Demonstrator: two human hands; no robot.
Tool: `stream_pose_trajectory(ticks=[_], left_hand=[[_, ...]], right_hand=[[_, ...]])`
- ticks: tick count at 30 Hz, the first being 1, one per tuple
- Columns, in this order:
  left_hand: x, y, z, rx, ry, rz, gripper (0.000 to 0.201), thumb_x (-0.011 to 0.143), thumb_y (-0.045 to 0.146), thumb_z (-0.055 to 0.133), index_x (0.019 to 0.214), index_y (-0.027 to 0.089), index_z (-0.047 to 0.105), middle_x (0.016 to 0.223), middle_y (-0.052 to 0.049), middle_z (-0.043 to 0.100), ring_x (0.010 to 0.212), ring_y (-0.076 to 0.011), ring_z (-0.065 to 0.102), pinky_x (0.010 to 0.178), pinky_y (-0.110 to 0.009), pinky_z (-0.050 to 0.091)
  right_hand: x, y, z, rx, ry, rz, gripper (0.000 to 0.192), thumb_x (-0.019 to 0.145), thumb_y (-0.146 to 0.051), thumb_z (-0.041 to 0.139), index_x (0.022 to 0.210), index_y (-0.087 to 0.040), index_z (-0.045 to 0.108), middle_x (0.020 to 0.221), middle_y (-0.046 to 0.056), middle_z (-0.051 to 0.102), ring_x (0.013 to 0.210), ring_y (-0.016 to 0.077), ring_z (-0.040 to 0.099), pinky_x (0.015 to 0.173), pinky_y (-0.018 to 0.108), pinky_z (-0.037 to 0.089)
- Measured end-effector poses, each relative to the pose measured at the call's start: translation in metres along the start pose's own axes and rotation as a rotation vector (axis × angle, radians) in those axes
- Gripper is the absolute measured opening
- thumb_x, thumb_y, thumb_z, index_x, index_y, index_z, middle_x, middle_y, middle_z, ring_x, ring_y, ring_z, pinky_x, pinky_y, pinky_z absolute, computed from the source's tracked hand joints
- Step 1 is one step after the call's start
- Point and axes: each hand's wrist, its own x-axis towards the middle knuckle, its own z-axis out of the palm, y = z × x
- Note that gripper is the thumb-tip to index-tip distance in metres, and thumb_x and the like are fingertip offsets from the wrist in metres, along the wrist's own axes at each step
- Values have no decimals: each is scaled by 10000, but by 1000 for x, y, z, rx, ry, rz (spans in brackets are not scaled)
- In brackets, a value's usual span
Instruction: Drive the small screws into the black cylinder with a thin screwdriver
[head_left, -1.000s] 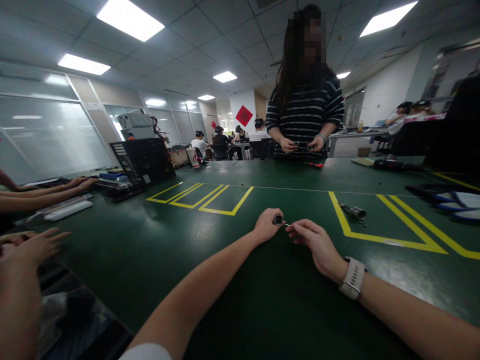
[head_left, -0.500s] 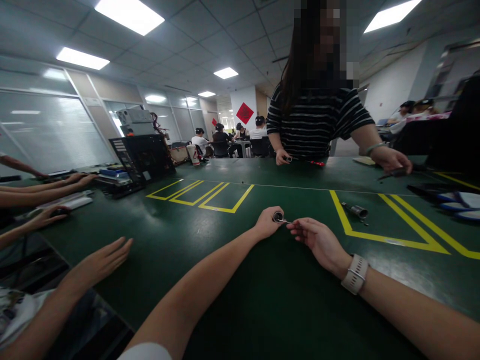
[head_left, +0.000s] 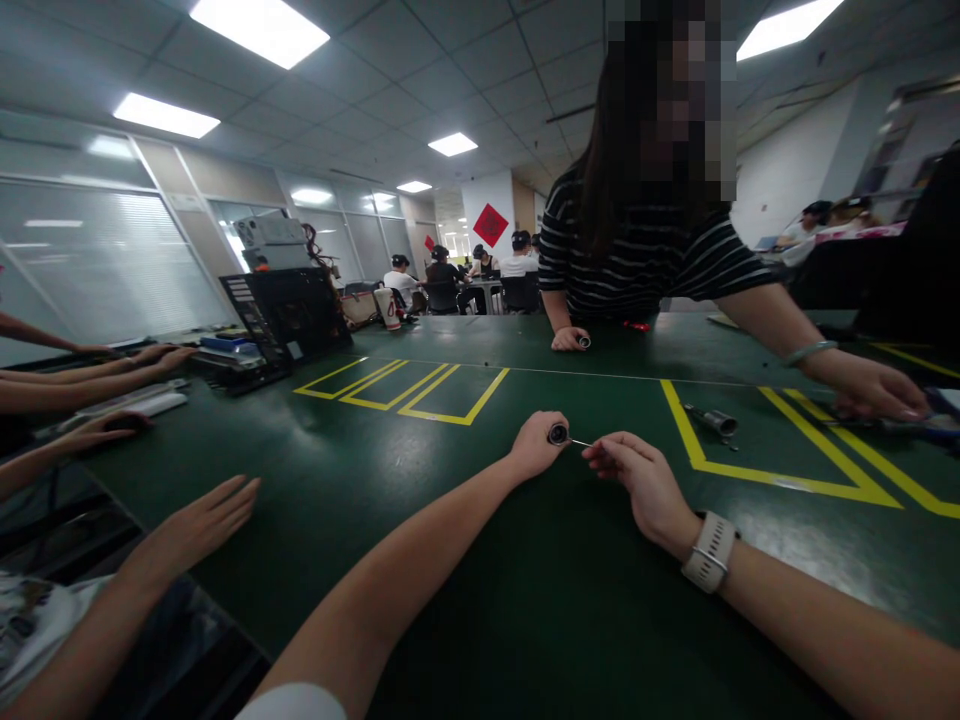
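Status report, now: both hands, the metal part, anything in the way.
Left hand closed on round metal part. Right hand pinching thin rod, tip near that part, contact unclear. Striped-shirted co-worker's hand off to the right, apart from both.

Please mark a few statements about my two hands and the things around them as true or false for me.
1. The left hand holds a round metal part. True.
2. The right hand lies flat, holding nothing. False: it pinches a thin metal rod.
3. A watch strap circles the left wrist. False: the watch strap is on the right.
4. A metal cylinder lies within a yellow tape outline. True.
5. The person opposite wears a striped top. True.
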Motion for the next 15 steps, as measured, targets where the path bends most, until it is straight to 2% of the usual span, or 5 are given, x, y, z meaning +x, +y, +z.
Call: stream_pose_trajectory(ticks=[6, 15], left_hand=[[1, 2, 1, 115, -9, 24, 38, 723, 129, 555, 714, 166, 561, 739, -13, 537, 743, -154, 472, 692, -270, 376], [-1, 8, -1, 132, -24, 35, 69, 743, 115, 522, 728, 167, 564, 760, -24, 538, 750, -156, 466, 676, -270, 374]], right_hand=[[-3, 0, 4, -180, -35, -90, 175, 765, -368, 575, 752, -204, 637, 822, 48, 649, 782, 199, 559, 674, 329, 417], [-5, -2, 1, -178, -1, -143, 166, 771, -350, 562, 734, -209, 640, 784, 40, 642, 756, 201, 559, 701, 351, 412]])
